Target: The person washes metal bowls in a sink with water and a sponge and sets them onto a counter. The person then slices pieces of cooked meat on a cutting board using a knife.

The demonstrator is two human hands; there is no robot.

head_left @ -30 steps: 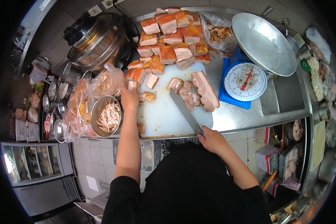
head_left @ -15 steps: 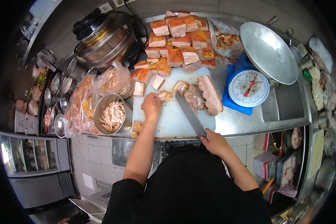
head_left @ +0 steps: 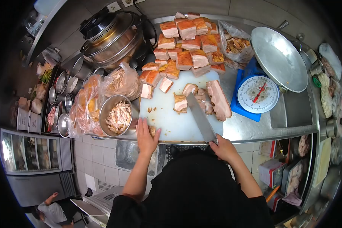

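My right hand (head_left: 223, 148) grips the handle of a broad-bladed knife (head_left: 202, 121), which lies slanted over the white cutting board (head_left: 174, 123). Beside the blade's left side is a cut chunk of pork belly (head_left: 180, 103); other cut pieces sit around its tip. To the right of the blade stands a long slab of pork belly (head_left: 219, 102). My left hand (head_left: 146, 137) is open, fingers extended, at the board's front left corner. A small browned piece (head_left: 152, 130) is partly hidden by that hand. Small crumbs are scattered on the board.
Behind the board rise stacked pork belly blocks (head_left: 184, 60). Left stand a metal pot (head_left: 101, 118) of meat strips, bagged meat (head_left: 121, 81) and a lidded cooker (head_left: 112, 41). A blue dial scale (head_left: 257, 94) stands right. Another person (head_left: 53, 211) is at lower left.
My left hand has left the middle of the board, moved to the front left corner and opened. A chunk now rests against the knife area. The view has shifted slightly; another person has appeared.
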